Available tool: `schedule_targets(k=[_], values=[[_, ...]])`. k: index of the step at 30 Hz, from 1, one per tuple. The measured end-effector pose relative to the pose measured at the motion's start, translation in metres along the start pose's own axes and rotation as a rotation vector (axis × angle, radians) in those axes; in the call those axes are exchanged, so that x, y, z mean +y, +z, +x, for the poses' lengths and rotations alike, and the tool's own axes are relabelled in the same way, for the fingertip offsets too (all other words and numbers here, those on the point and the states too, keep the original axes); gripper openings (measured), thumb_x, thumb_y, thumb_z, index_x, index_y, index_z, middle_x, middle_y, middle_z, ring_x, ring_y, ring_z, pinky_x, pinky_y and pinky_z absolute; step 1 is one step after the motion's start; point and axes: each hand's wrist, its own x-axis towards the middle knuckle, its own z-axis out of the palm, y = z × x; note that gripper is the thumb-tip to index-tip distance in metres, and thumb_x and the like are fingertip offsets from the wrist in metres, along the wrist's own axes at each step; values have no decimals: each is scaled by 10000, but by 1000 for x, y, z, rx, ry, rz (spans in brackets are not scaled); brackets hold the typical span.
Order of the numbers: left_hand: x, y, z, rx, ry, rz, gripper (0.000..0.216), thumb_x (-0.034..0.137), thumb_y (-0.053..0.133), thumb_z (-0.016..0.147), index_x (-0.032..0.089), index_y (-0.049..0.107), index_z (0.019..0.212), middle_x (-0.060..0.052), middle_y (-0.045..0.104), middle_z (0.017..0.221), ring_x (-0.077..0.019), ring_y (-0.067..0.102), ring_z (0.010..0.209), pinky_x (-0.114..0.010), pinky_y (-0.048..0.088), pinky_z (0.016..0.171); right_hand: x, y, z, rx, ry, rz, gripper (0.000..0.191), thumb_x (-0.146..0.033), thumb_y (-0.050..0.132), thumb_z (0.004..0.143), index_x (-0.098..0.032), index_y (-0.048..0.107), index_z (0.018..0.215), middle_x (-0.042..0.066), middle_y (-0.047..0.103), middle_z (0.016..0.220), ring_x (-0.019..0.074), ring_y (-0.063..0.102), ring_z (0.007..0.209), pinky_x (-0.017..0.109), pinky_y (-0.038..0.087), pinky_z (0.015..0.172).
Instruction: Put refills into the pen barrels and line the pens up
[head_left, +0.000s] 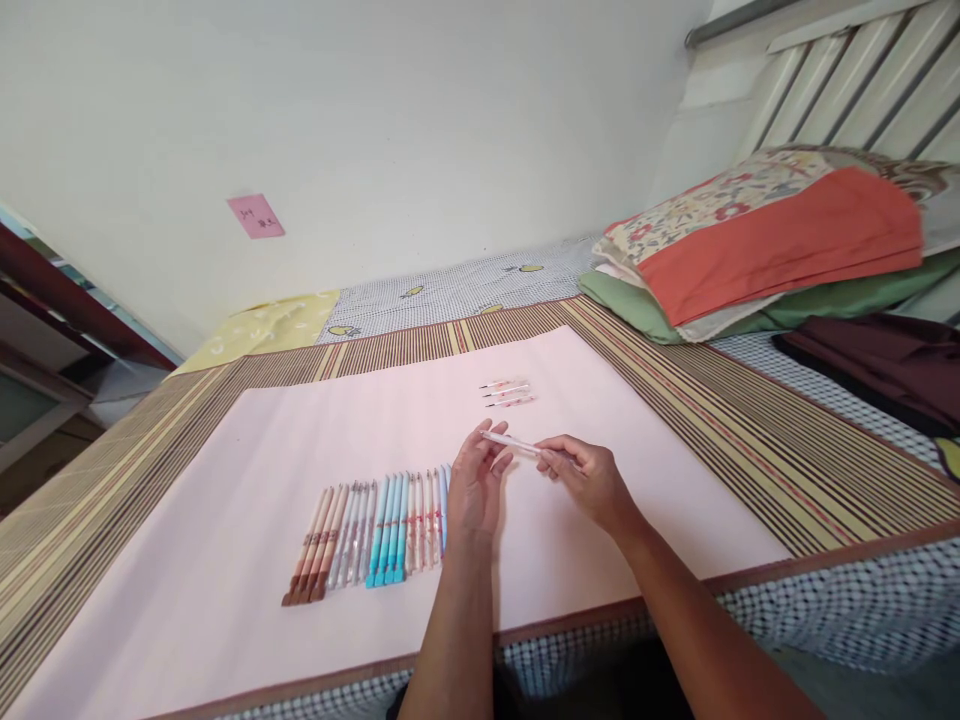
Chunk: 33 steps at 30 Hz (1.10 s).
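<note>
My right hand (574, 468) pinches a slim whitish, translucent pen (517, 443) by its right end, holding it above the pink sheet. The tip points left, into my left hand (480, 475). That hand is half curled with its fingers apart; whether it touches the tip I cannot tell. Left of it lies a row of pens side by side: brown pens (315, 535), clear grey pens (352, 535), light-blue pens (388, 525) and clear pens with red marks (424, 520). My left hand and forearm partly cover a bluish pen at the row's right end. Beyond my hands lie several thin pen refills (510, 393).
The pink sheet (225, 620) covers a striped mat (660, 400) on a bed. Folded red and floral bedding (780, 240) is piled at the back right, with dark cloth (885, 365) nearer. A white wall (420, 130) bearing a pink note (256, 216) stands behind.
</note>
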Motion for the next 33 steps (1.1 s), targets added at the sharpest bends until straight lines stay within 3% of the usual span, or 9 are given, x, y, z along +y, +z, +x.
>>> schedule_targets(k=[5,7,11,14,17,20,24,29,33], values=[[-6,-1,5,124,19,40,275,317,860,684,136,676,780,-10,683,739,-92,651,684,-200,514,687,-4,2,-2,-23,-6,-12,260,-440,631,886,-212,726,965,36,716,759,186,629,691,307,518,662],[-7,-3,7,123,24,43,281,292,875,661,131,647,693,8,649,676,-76,626,633,-186,502,660,-5,3,-2,-45,-2,-5,251,-434,623,892,-213,726,956,32,707,748,181,616,685,303,509,656],[-3,-3,4,60,-6,5,200,184,840,670,130,718,818,-63,733,897,-112,676,796,-219,512,770,-4,1,-1,-101,40,65,279,-450,590,911,-207,721,870,22,674,685,160,573,614,291,483,608],[2,0,-1,-42,-36,-52,358,170,783,687,147,735,1041,-129,721,1150,-209,671,1046,-326,496,935,-2,0,0,-129,76,118,298,-465,598,904,-200,713,831,18,665,665,147,554,579,284,468,576],[2,3,-3,-81,-32,-59,419,243,778,723,164,707,1129,-145,689,1232,-241,645,1117,-364,481,964,0,0,0,-113,64,117,289,-464,606,901,-199,721,885,22,669,681,154,562,606,288,475,597],[-3,3,0,15,-8,14,312,283,832,707,150,717,965,-93,730,989,-176,678,915,-299,503,848,1,2,-1,-99,48,99,272,-451,615,900,-204,728,928,22,674,693,162,579,639,292,483,620],[-9,1,4,72,47,90,255,270,873,656,132,660,677,3,650,698,-79,598,652,-209,473,684,1,2,-2,-104,39,106,253,-434,625,900,-208,732,940,17,679,701,159,579,650,285,478,623],[-1,2,0,-26,-52,20,307,152,842,644,149,745,935,-88,737,1038,-166,673,969,-270,495,871,1,-2,1,-114,78,167,298,-469,621,896,-193,714,834,20,671,667,147,549,572,282,445,560],[1,5,-4,-97,-61,-33,415,222,826,688,175,720,1086,-128,700,1205,-222,654,1086,-339,490,939,0,-2,1,-97,74,180,292,-462,622,900,-192,719,852,21,676,681,145,555,584,280,445,570]])
